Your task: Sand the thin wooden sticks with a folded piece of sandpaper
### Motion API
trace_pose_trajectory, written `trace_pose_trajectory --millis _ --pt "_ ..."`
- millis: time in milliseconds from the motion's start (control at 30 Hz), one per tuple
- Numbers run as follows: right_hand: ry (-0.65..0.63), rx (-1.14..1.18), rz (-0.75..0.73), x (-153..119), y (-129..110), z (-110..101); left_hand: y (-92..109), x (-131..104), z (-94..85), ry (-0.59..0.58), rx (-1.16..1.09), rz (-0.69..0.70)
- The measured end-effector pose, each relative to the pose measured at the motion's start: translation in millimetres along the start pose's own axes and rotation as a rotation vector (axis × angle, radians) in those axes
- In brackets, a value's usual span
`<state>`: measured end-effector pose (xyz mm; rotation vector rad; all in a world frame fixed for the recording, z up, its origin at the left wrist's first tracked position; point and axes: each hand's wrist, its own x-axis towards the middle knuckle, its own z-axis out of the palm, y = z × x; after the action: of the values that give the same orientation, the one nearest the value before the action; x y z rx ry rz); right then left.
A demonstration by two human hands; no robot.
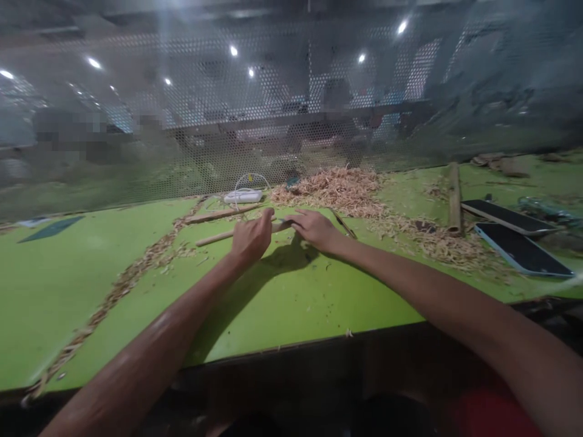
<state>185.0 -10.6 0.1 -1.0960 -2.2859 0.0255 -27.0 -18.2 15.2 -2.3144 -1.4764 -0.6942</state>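
Observation:
My left hand (pixel 253 237) is wrapped round a thin pale wooden stick (pixel 214 239), which sticks out to the left of the fist. To its right my right hand (pixel 315 228) is closed near the stick's other end. A short dark flat piece, perhaps a blade, (pixel 285 224) shows between the two hands, against the right fingertips. Its far end is hidden under the right hand. Both hands are just above the green table (pixel 291 303).
Wood shavings (pixel 341 188) are heaped behind my hands and spread right. Another stick (pixel 221 214) and a white device (pixel 243 196) lie behind the left hand. Two phones (pixel 507 216) and a bamboo piece (pixel 454 200) lie right. A mesh screen (pixel 255 133) stands at the back.

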Motion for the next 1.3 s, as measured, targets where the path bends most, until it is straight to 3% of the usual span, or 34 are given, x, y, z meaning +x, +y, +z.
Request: trace_pose_trajectory --millis 200,433,633,867,1133,1300 --pt "-0.002 0.041 -0.231 -1 -11 -2 6 -5 -3.6 -0.053 0.073 0.104" --pt "-0.031 -0.047 -0.085 3 -4 0 3 -3 -5.2 -0.050 0.074 0.020" --pt "-0.078 -0.004 -0.163 6 -19 1 -1 -5 -3.1 -0.097 0.053 0.029" --pt "-0.113 -0.065 0.075 -2 14 -5 0 -3 3.6 -0.067 0.040 0.118" --pt "-0.097 -0.132 0.145 -5 26 -2 -8 -1 19.8 0.088 -0.308 0.298" --pt "-0.013 -0.125 0.118 -5 28 -6 -9 2 17.7 0.049 -0.477 0.343"
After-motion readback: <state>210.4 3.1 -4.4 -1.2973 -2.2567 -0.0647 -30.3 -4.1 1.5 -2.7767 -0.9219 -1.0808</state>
